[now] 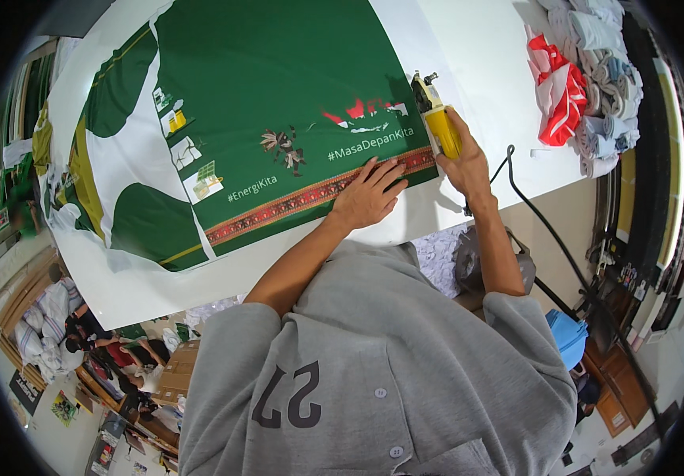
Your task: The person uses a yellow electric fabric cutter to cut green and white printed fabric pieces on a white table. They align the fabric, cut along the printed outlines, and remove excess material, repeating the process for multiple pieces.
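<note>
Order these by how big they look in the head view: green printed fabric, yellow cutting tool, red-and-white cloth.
1. green printed fabric, by far the largest.
2. red-and-white cloth.
3. yellow cutting tool, held in the right hand; smaller, though not by much.

Bright, even light (fisheye-bent, dark-vignetted edges), sharp centre.

At two o'clock on your counter (485, 47) you have a heap of folded grey and white cloths (608, 71), with a red-and-white cloth (556, 87) just beside it. Down at four o'clock sits a blue bag (568, 337). At seven o'clock, stacked cardboard boxes (175, 369) stand on the floor.
</note>
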Tool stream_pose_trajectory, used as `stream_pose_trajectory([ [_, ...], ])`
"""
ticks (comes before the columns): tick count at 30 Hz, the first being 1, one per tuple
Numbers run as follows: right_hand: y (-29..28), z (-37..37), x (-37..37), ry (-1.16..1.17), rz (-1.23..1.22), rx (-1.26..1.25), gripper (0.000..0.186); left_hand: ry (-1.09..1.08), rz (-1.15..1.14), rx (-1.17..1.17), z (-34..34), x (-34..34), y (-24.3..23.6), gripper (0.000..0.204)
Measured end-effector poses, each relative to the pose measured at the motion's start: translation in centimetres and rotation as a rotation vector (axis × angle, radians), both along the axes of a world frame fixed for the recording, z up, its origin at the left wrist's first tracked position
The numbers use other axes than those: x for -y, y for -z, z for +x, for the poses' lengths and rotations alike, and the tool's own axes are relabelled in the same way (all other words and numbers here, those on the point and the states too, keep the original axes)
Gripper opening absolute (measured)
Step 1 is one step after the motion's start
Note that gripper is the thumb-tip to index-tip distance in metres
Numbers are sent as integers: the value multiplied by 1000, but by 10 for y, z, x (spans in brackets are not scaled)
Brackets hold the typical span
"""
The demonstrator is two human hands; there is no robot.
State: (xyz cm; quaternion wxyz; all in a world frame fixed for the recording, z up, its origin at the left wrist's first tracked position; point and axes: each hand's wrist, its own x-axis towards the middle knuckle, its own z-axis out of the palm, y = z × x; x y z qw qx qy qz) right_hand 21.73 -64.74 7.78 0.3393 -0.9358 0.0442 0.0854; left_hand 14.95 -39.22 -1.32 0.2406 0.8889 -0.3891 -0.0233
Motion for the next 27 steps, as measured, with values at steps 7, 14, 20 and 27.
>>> stream_pose_trajectory([
  [7,-11,63,-24,2,-15,-32,93,10,-15,9,0,-1,2,45],
  [14,-10,132,-43,-17,17,0,93,5,-114,20,1,-2,0,44],
  [20,0,200,-60,-52,18,37,93,18,-53,-10,0,-1,0,47],
  [27,-1,284,-89,-50,-17,-3,101,16,-24,-35,-2,-2,-1,50],
])
